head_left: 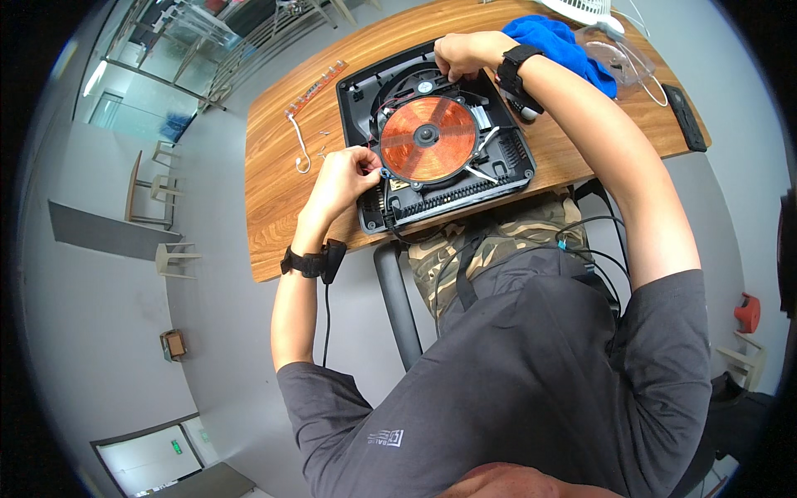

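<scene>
Head view: coil (427, 139) lies beside left fingers (366, 155).

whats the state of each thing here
case, open, on the table
coil, uncovered, in the case
strip, lying outside the case
cable, curved
cloth, crumpled
left hand, fingers bent, by the coil
right hand, fingers bent, at the case's far edge

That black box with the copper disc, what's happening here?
At a wooden table, someone is handling an open black housing with its copper coil exposed. The left hand is by the coil's near-left edge; the right hand is at the housing's far edge. A strip with a white cable lies left.
</scene>
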`<state>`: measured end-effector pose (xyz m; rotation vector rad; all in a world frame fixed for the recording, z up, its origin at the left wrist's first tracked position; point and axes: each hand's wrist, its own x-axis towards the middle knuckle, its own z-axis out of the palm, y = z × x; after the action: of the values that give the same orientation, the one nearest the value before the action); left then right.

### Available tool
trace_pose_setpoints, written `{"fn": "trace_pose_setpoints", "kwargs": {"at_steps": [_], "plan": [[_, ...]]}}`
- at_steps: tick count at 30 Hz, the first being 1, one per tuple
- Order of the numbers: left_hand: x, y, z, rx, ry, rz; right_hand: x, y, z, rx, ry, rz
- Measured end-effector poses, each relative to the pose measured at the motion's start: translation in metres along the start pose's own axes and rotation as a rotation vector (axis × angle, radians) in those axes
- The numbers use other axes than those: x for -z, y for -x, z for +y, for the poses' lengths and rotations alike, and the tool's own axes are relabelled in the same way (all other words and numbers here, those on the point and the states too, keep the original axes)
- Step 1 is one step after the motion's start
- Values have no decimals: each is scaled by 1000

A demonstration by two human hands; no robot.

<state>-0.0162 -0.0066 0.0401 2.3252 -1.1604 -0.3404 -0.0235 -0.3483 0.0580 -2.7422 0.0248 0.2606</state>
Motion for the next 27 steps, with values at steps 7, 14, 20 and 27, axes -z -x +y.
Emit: {"fn": "trace_pose_setpoints", "kwargs": {"at_steps": [7,14,20,27], "plan": [[-3,0,-3,-14,-34,42,2,3,-8,-35,27,-17],[-7,0,-6,43,8,68,2,3,-6,-7,33,-29],[-7,5,-8,-91,-66,92,1,1,-3,-10,27,-29],[-7,6,-6,-271,-156,101,1,2,-5,-31,11,-12]]}}
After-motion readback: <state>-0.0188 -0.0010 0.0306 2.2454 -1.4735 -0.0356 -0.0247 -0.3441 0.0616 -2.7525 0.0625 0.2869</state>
